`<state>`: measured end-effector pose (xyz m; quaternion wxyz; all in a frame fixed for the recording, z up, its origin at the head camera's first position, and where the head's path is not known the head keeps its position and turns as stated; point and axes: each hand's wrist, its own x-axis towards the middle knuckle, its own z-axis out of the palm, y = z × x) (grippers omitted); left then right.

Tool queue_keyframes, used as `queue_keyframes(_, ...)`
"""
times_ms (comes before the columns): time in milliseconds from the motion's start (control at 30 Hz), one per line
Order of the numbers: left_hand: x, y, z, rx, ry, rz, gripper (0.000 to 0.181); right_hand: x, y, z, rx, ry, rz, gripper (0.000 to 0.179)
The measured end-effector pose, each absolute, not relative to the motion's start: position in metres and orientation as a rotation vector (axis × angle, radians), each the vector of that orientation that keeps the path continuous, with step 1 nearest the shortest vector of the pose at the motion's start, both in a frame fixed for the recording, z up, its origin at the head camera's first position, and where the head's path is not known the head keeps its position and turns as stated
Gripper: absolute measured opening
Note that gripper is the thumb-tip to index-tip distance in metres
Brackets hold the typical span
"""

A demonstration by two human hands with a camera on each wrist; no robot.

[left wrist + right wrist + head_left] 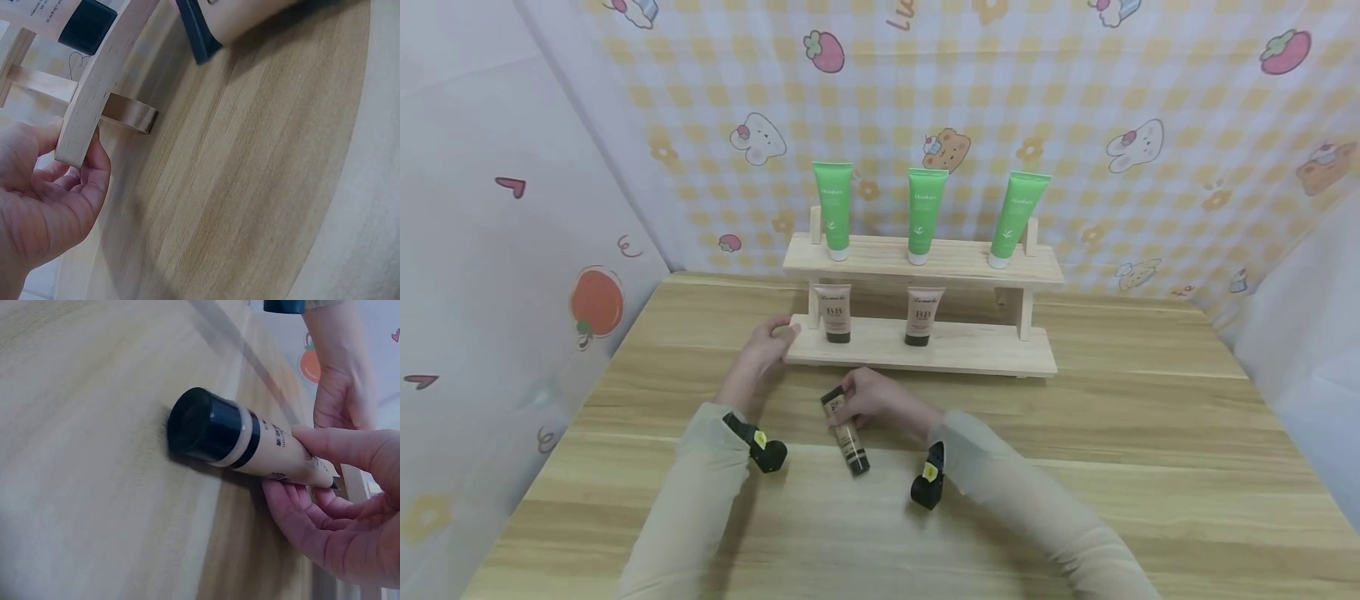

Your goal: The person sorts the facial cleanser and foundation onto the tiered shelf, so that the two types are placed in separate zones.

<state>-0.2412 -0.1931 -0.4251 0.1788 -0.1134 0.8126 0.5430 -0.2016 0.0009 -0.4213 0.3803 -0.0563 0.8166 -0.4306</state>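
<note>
A two-tier wooden shelf (977,354) stands on the table. My left hand (769,340) grips the left end of its lower board, with the thumb on top and fingers curled beneath in the left wrist view. Between thumb and fingers, my right hand (872,396) holds a beige cosmetic tube (269,447) with a black cap, in front of the shelf and close over the table. On the lower board stand two beige BB cream tubes, one at the left (835,312) and one near the middle (921,315), caps down.
Three green tubes stand on the upper board: left (833,208), middle (925,215) and right (1017,217), the last one tilted. Behind the wooden table (1150,433) hangs a yellow-checked cloth (1060,92). A white patterned cloth (497,275) borders the left side.
</note>
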Motion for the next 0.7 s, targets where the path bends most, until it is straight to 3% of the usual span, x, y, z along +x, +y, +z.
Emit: queue_keyframes(700,-0.241,-0.194,-0.427,-0.330,2.289,1.543,0.057,-0.203,0.026,-0.409,-0.225,2.056,-1.096,0.041)
